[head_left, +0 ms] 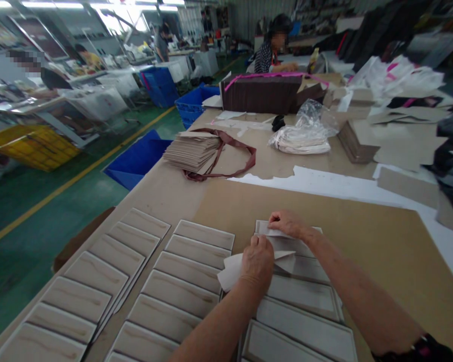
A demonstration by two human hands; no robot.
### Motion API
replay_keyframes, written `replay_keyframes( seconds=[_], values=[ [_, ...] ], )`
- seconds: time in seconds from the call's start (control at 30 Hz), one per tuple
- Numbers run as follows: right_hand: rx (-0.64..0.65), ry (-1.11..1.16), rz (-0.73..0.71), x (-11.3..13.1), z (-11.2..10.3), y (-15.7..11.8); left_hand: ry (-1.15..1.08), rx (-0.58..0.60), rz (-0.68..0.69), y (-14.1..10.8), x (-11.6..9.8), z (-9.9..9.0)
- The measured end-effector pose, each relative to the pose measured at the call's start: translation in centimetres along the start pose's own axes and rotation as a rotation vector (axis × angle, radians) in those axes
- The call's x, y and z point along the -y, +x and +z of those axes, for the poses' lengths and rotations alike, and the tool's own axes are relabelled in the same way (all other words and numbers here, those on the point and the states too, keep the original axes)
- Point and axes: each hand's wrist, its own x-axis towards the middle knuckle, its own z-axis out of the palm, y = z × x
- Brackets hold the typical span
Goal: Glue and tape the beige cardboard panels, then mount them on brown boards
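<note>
My left hand (pixel 257 262) is closed around a few white paper strips (pixel 230 270), whose ends stick out on both sides of the fist. Farther ahead, my right hand (pixel 288 224) pinches a thin whitish piece (pixel 278 233) over the far end of the right-hand column. That column consists of overlapping pale panels (pixel 300 294) with light edges. To the left, a middle column of similar panels (pixel 181 286) shows brownish streaks. Another column of streaked panels (pixel 94 271) lies along the table's left side.
Beyond the columns, a stack of cards (pixel 192 151) sits beside a brown strap (pixel 249 158). A clear plastic bag (pixel 305 133) and a brown card stack (pixel 357 143) lie farther back. Blue bins (pixel 136 158) stand left of the table. A person (pixel 274 48) sits across the table.
</note>
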Motion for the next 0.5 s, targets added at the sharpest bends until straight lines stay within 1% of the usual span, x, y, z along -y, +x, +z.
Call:
replay_keyframes(
  seconds=[0.23, 0.37, 0.5],
  values=[
    [-0.015, -0.102, -0.029, 0.16, 0.18, 0.63, -0.037, -0.072, -0.009, 0.05, 0.09, 0.64],
    [0.007, -0.125, -0.062, 0.47, 0.03, 0.68, -0.056, -0.051, -0.013, 0.08, 0.25, 0.75],
    [0.02, -0.146, -0.086, 0.68, -0.06, 0.78, -0.092, -0.035, -0.034, 0.04, 0.36, 0.46]
  ],
)
